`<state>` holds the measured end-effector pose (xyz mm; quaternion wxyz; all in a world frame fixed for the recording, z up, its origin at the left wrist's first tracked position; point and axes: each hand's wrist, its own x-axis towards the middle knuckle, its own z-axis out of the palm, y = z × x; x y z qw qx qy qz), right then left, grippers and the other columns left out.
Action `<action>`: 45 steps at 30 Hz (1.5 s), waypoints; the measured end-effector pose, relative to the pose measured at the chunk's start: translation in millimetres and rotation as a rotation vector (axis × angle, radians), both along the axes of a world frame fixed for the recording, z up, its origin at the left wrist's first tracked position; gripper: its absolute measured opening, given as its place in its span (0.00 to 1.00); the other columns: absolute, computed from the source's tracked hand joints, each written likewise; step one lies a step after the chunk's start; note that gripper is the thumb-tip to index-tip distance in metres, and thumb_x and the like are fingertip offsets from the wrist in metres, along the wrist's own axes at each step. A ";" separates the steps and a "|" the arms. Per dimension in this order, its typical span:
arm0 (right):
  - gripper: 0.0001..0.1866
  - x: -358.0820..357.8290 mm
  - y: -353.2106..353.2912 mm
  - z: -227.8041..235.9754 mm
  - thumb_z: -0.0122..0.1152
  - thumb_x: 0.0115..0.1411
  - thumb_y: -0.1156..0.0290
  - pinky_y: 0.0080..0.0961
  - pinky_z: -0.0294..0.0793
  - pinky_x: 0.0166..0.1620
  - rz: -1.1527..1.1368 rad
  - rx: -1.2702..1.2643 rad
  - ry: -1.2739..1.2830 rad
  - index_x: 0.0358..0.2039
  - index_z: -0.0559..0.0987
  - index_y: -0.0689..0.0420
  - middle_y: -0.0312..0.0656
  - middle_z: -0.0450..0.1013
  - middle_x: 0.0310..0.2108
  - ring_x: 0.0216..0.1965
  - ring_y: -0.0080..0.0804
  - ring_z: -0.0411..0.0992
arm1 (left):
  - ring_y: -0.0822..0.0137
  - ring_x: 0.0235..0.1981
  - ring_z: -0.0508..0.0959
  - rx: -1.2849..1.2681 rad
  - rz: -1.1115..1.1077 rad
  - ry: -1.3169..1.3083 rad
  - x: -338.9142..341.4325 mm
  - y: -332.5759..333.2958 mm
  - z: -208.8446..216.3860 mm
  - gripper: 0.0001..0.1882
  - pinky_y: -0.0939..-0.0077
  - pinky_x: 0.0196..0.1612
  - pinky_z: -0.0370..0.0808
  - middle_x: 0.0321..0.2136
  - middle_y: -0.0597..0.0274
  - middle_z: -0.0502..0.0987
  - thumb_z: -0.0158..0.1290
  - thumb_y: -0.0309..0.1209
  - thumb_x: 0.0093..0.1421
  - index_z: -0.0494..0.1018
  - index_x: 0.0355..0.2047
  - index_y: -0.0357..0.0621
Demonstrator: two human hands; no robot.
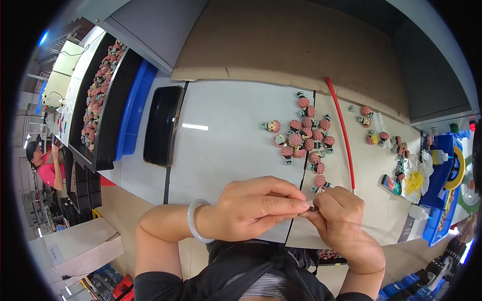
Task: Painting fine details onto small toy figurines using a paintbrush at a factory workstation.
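Observation:
My left hand [258, 205], with a pale bangle on the wrist, and my right hand [339, 213] meet fingertip to fingertip over the near edge of the white table [221, 150]. Between the fingertips sits a tiny dark piece [312, 209]; both hands pinch it, and most of it is hidden. Just beyond my hands lies a cluster of small figurines with pink round heads [304, 135]. A red thin rod [342, 130] runs along the table to the right of the cluster.
A black phone [163, 125] lies at the left of the table. A black tray of pink-headed figurines [98, 90] and a blue tray [134, 108] stand further left. More figurines [381, 133], a yellow packet [414, 181] and blue bins [442, 175] sit right. A person stands far left [45, 165].

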<state>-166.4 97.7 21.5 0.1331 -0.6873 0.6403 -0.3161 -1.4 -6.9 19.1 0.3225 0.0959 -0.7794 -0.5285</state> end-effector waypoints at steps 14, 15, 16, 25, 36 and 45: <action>0.16 -1.0 -1.6 0.1 0.65 0.43 0.65 0.31 0.58 0.18 0.025 0.054 -0.060 0.15 0.66 0.58 0.39 0.62 0.12 0.15 0.37 0.62 | 0.65 0.28 0.78 -0.043 0.014 -0.024 -0.8 0.2 0.4 0.16 0.81 0.29 0.76 0.32 0.54 0.75 0.58 0.14 0.43 0.75 0.35 0.39; 0.16 -0.7 -1.5 1.1 0.65 0.43 0.66 0.31 0.59 0.18 0.023 0.043 -0.026 0.15 0.66 0.58 0.39 0.62 0.12 0.15 0.38 0.62 | 0.65 0.28 0.78 -0.058 0.025 -0.031 -1.1 0.7 0.7 0.16 0.81 0.28 0.76 0.32 0.55 0.75 0.58 0.14 0.43 0.75 0.35 0.39; 0.15 -0.4 -1.3 1.6 0.65 0.42 0.66 0.31 0.59 0.18 0.021 0.031 0.008 0.15 0.66 0.58 0.39 0.62 0.12 0.15 0.38 0.62 | 0.66 0.28 0.78 -0.074 0.035 -0.038 -1.1 1.0 1.0 0.16 0.81 0.28 0.76 0.32 0.55 0.75 0.58 0.14 0.43 0.75 0.35 0.39; 0.16 -2.0 -2.5 -2.5 0.68 0.40 0.64 0.26 0.60 0.15 0.020 -0.024 0.092 0.15 0.67 0.55 0.36 0.60 0.10 0.13 0.33 0.62 | 0.66 0.26 0.77 -0.200 0.054 -0.044 -0.9 2.7 -1.6 0.16 0.81 0.26 0.76 0.32 0.55 0.75 0.58 0.14 0.43 0.74 0.35 0.38; 0.15 -0.8 -1.5 -3.7 0.68 0.39 0.66 0.27 0.59 0.16 -0.018 0.030 0.093 0.15 0.68 0.56 0.37 0.61 0.11 0.13 0.34 0.62 | 0.65 0.25 0.78 -0.281 0.071 -0.051 -1.1 2.8 -5.8 0.17 0.82 0.25 0.75 0.32 0.56 0.75 0.58 0.14 0.42 0.74 0.36 0.38; 0.14 -1.5 -1.5 -3.4 0.67 0.40 0.69 0.30 0.59 0.17 -0.004 0.061 0.064 0.16 0.68 0.57 0.39 0.62 0.12 0.14 0.37 0.63 | 0.66 0.24 0.78 -0.261 0.083 -0.049 -1.8 3.3 -5.7 0.16 0.82 0.24 0.75 0.31 0.57 0.76 0.58 0.15 0.43 0.75 0.35 0.39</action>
